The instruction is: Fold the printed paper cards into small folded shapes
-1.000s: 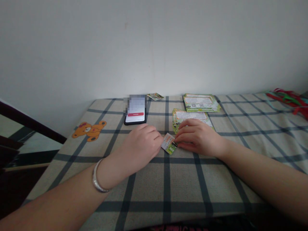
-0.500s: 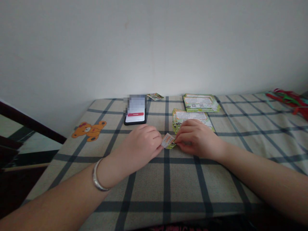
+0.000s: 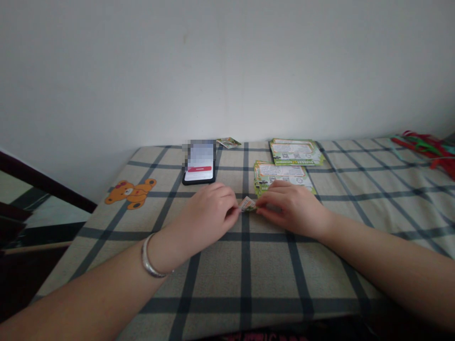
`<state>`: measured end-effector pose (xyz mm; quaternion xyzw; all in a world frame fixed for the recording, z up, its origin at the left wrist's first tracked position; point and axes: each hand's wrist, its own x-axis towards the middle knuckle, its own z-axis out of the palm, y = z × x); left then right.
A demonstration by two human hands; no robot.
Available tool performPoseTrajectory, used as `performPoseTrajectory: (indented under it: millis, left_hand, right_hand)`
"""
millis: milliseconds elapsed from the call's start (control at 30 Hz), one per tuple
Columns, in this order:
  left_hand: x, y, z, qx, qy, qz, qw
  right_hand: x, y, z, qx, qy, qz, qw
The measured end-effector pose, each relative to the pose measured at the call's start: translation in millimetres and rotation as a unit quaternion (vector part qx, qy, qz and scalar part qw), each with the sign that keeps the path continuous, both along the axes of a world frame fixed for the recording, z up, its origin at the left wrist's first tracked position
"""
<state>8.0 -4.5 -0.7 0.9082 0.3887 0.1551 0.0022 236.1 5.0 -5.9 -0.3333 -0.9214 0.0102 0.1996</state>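
A small piece of folded printed paper [image 3: 248, 204], white with green and orange, is stretched between my two hands just above the checked tablecloth. My left hand [image 3: 213, 207], with a silver bangle on its wrist, pinches the paper's left end. At the right end, the fingertips of my right hand [image 3: 289, 206] are pinched on it too. Just behind the right hand lies a fanned stack of green-and-white printed leaflets [image 3: 284, 173], partly covered by that hand. Another stack of the leaflets [image 3: 296, 150] lies further back.
A phone [image 3: 199, 166] with a lit screen lies behind my left hand. Near the wall is a folded paper piece [image 3: 229, 142]. A cartoon bear cutout [image 3: 131, 193] is at the left of the tablecloth [image 3: 220, 274]. Red and green items [image 3: 430, 151] lie far right.
The paper between my hands now looks smaller and narrower, with less of its face showing. My right hand has shifted slightly to the left.
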Motion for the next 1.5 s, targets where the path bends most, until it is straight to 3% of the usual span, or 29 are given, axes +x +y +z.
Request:
performPoseTrajectory:
  millis: [367,767,967,1133,1500]
  left_hand:
    - [1.6,3.7,-3.2,-0.053,-0.018,0.049,0.997]
    - [0.9,5.6,-6.9,-0.06,-0.034,0.066,0.995]
    - [-3.8,8.0,-12.3,-0.071,-0.117,0.031,0.99]
    - [-5.0,9.8,-14.2,-0.078,-0.166,0.002,0.983]
    - [-6.5,19.5,-19.3,-0.034,-0.123,-0.006,0.992]
  right_hand:
    - [-5.8,-3.8,-3.5,0.007,0.016,-0.082,0.997]
    - [-1.8,-6.1,0.8,0.079,-0.048,0.001,0.996]
    - [0.1,-5.4,1.9,0.073,-0.04,0.004,0.997]
    - [1.4,-3.2,0.1,0.052,-0.04,-0.033,0.997]
    - [1.6,2.4,0.1,0.002,-0.037,-0.033,0.999]
